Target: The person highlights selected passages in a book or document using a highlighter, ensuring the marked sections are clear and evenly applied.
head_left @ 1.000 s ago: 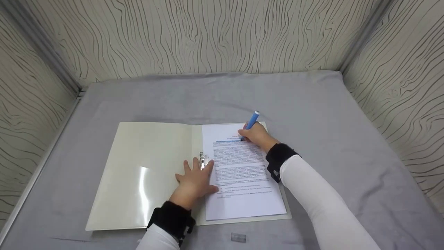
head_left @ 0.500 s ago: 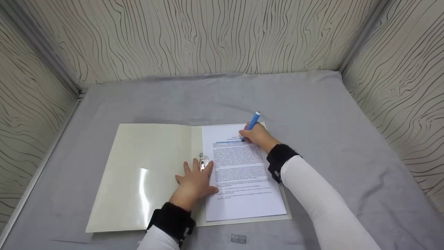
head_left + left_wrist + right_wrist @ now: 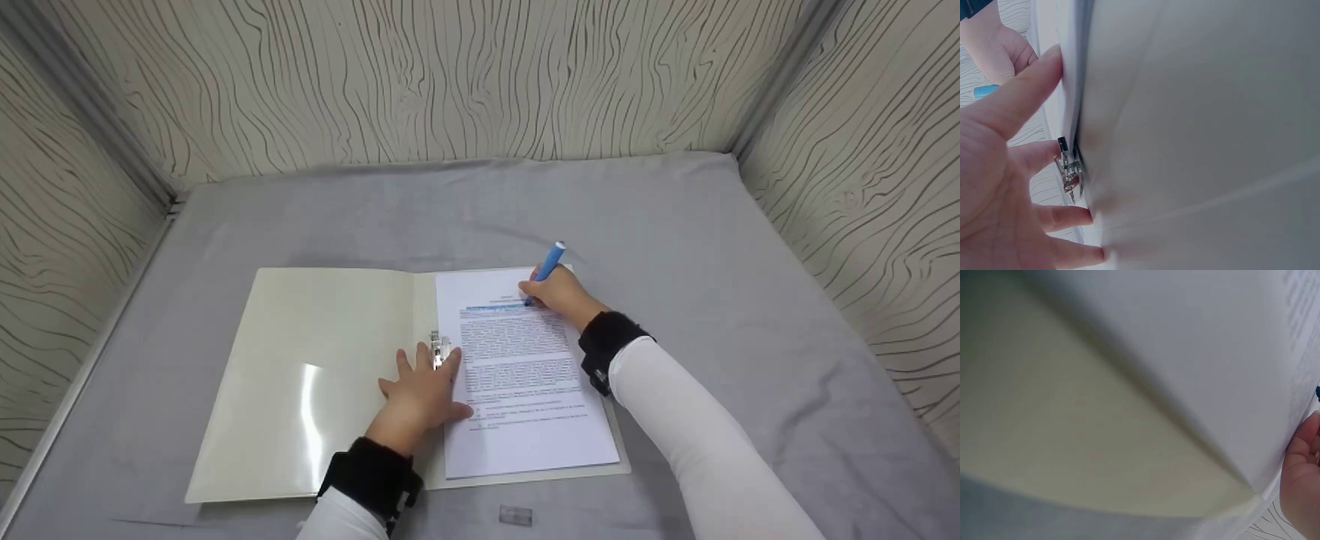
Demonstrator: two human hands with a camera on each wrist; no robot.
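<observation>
The main risk, as I judge it, is the sheet (image 3: pixel 525 375) sliding or buckling under the marker (image 3: pixel 547 268): the left hand (image 3: pixel 421 390) only presses flat, fingers spread, at the sheet's inner edge beside the clip (image 3: pixel 439 349), so a firm stroke near the top of the page could drag the paper askew and smear the blue line past the text. A slip of the left hand toward the clip could also catch a finger on the metal. The folder (image 3: pixel 315 375) lies open on the grey surface (image 3: pixel 675 225), and its glossy cover gives little friction. The right hand (image 3: pixel 559 294) grips the marker, fingers curled round its barrel, tip down on the highlighted line at the top of the sheet, the barrel leaning up and away from the clip. A small clear cap (image 3: pixel 515 514) lies on the surface just below the folder's near edge.
</observation>
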